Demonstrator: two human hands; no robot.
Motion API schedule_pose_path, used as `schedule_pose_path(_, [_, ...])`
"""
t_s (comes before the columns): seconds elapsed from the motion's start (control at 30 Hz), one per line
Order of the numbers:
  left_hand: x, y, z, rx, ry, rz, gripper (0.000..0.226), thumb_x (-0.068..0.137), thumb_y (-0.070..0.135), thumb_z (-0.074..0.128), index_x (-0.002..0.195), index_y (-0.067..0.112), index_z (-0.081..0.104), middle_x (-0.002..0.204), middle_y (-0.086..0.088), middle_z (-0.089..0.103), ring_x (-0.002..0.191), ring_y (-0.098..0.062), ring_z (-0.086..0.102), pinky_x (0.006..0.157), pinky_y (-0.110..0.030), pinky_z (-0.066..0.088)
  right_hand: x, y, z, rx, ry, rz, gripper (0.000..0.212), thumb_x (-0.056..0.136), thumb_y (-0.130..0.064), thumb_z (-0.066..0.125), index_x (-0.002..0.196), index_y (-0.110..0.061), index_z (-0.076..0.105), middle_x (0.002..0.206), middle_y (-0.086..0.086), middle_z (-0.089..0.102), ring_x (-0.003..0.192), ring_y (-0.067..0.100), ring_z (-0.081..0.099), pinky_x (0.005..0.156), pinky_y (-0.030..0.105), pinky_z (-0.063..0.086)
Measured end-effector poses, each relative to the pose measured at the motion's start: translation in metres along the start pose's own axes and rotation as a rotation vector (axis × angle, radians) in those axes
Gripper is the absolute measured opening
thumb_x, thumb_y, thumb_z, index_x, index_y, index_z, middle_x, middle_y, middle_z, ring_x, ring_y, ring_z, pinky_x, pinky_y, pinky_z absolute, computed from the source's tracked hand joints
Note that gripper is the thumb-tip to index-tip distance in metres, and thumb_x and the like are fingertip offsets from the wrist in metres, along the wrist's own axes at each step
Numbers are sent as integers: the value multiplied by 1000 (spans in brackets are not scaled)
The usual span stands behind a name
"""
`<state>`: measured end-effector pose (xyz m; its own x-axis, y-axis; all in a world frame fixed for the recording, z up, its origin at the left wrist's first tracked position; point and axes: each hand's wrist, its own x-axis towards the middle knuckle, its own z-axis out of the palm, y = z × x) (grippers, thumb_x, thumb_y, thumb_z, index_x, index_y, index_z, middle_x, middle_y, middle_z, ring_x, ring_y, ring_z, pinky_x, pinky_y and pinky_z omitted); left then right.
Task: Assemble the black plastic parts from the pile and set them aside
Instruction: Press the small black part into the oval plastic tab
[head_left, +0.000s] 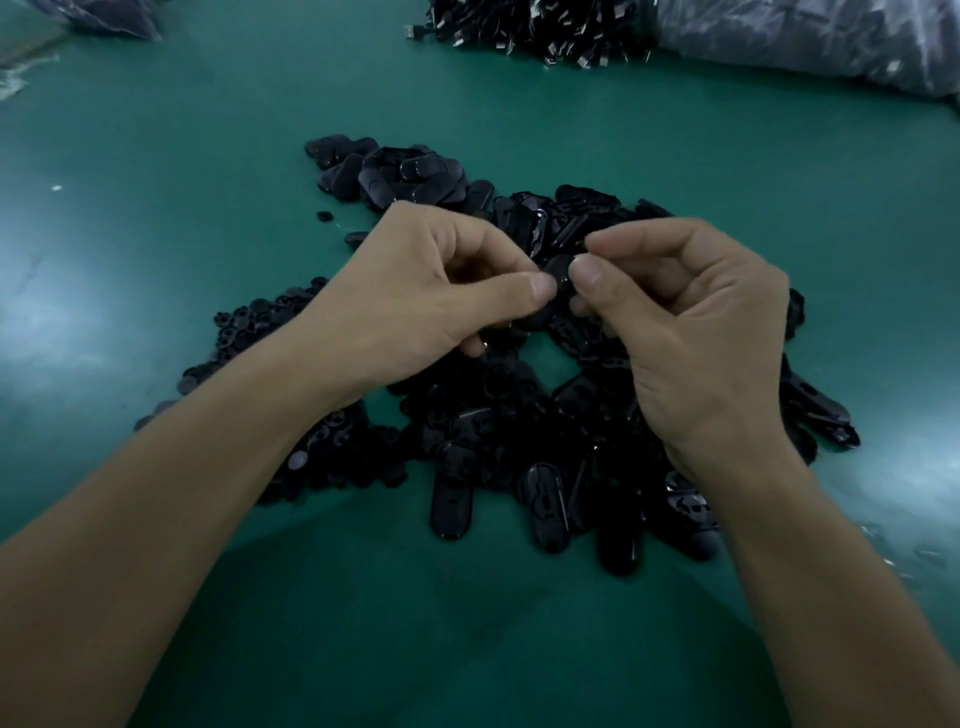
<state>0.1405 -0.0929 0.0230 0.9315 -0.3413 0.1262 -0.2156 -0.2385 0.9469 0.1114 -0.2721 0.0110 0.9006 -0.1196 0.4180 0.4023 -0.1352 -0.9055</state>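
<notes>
Pinching black part (558, 278), long axis pointing away.

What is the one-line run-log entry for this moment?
phase: assembling | left hand: pinches black part | right hand: pinches same part | pile: under both hands

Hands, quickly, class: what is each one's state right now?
Left hand: pinches the black part.
Right hand: pinches the same black part.

One wide-angle camera, worn on the head, looks forward and down across the dark green matte tabletop (156, 260) from its near edge, close above the left hand (410, 296) and right hand (696, 332).
</notes>
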Motion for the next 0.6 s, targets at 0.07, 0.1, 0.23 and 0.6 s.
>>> schedule_pose_path(0.07, [0,0,-2,-14,-38,-3,7,85,22,77,91,19,74,65,5,68,53,-4,58,52,-15,48,-1,0,1,-39,-15,-3,18,86,-6,77,92,-22,70,79,-9,75,71,7,72,70,17,55])
schedule_pose_path(0.1, [0,-2,-3,-12,-59,-7,15,85,20,77,99,21,74,67,5,70,52,-4,58,53,-16,48,-2,0,2,-74,-27,-9,19,87,-7,76,93,-24,70,82,-11,76,76,6,72,73,17,55])
schedule_pose_path(0.23, [4,-7,-6,-11,8,27,17,91,13,73,103,24,75,74,5,73,59,-4,62,54,-18,52,-9,1,8,-339,-87,-57,19,92,-17,71,109,-27,70,96,-17,71,91,0,69,80,15,54])
schedule_pose_path(0.6, [12,-14,-19,-264,510,-41,18,93,18,72,80,14,61,64,6,64,61,-9,65,59,-22,56,-13,-24,42,-790,-710,-140,23,89,-48,68,100,-29,73,92,-8,55,95,14,46,84,34,43])
